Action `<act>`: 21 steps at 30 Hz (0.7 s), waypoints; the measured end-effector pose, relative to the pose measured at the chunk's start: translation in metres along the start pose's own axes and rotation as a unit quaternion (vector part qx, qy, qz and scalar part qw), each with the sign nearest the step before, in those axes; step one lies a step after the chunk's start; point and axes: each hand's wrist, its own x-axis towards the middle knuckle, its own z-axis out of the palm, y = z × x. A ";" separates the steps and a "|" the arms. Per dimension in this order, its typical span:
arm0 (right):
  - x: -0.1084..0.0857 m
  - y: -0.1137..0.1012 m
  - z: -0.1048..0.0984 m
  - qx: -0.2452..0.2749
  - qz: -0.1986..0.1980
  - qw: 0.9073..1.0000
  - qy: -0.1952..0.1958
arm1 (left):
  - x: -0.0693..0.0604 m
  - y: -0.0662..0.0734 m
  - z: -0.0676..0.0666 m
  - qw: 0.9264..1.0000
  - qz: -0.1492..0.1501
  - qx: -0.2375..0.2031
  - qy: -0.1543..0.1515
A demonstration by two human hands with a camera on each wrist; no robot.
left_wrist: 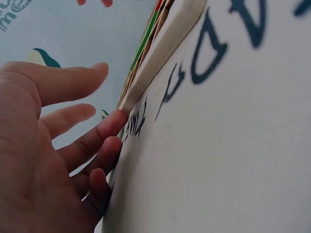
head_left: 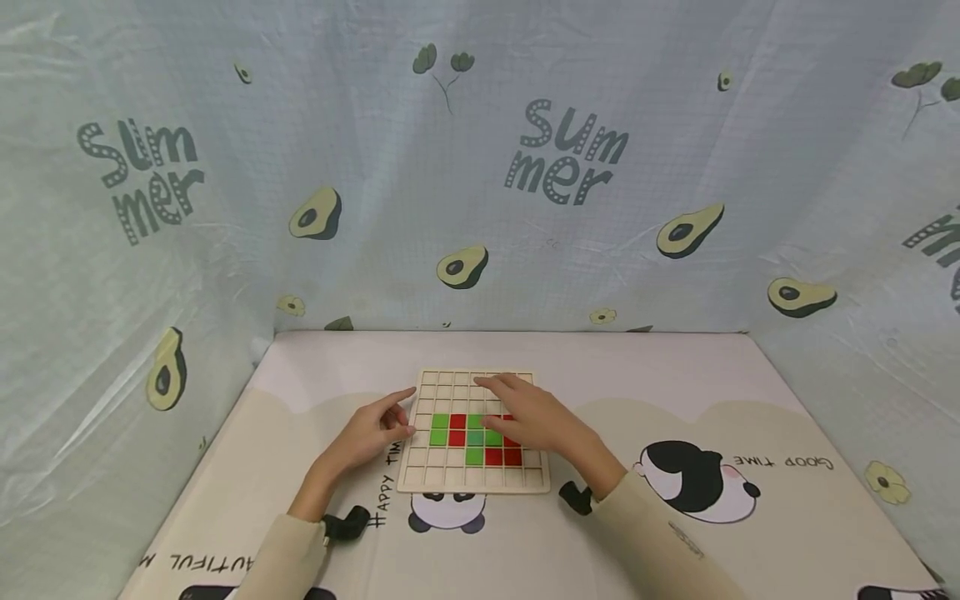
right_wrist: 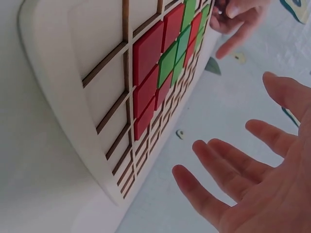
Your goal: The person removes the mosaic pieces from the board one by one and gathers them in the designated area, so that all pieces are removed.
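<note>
A pale wooden grid board [head_left: 435, 477] lies flat on the table. Several green tiles [head_left: 438, 437] and red tiles [head_left: 457, 437] fill squares in its middle rows. Beside the board's left edge is my left hand [head_left: 367, 429]; in the left wrist view a fingertip touches the board's side [left_wrist: 167, 51], and nothing is held. My right hand [head_left: 536, 417] is above the right part of the board, hiding some squares. Its fingers [right_wrist: 218, 167] are spread and loosely bent in the right wrist view, apart from the tiles, with nothing in them.
The table cover [head_left: 637, 550] has printed pandas and lettering. A pale curtain [head_left: 375, 150] with avocado prints stands behind the table and along both sides. Black wrist devices sit on the left wrist [head_left: 347, 524] and right wrist [head_left: 576, 497].
</note>
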 end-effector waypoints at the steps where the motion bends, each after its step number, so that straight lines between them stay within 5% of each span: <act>1: 0.002 0.000 0.000 0.003 -0.003 1.000 -0.001 | 0.000 -0.001 0.000 1.000 0.004 -0.001 0.000; 9: 0.015 -0.001 0.004 0.031 0.001 0.999 -0.013 | 0.001 -0.008 0.001 1.000 0.020 -0.018 -0.005; 21: 0.043 -0.005 0.015 0.073 -0.042 0.996 -0.019 | 0.000 -0.013 0.002 1.000 0.022 -0.016 -0.009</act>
